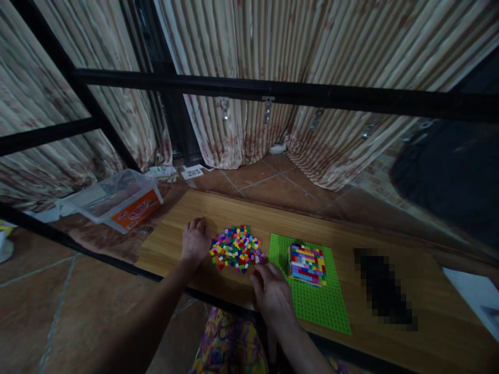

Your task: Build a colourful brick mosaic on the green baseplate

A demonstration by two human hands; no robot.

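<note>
A loose pile of small coloured toy bricks (236, 249) lies on the wooden table. At the pile's left edge, my left hand (196, 240) rests on the tabletop with its fingers loosely bent and no brick visible in it. My right hand (275, 293) is at the lower right of the pile, thumb and forefinger pinched together around what looks like a small red brick, mostly hidden by the fingers. Just beyond that hand lies a green studded baseplate (322, 309). On it stands a block built from many-coloured bricks (307, 264), in stacked rows.
A clear plastic box (117, 200) with an orange label sits left of the table (234, 208). A pixelated dark object (385, 288) lies on the table's right part, with a white paper (473, 296) farther right. A black metal bar (273, 88) crosses in front of striped curtains.
</note>
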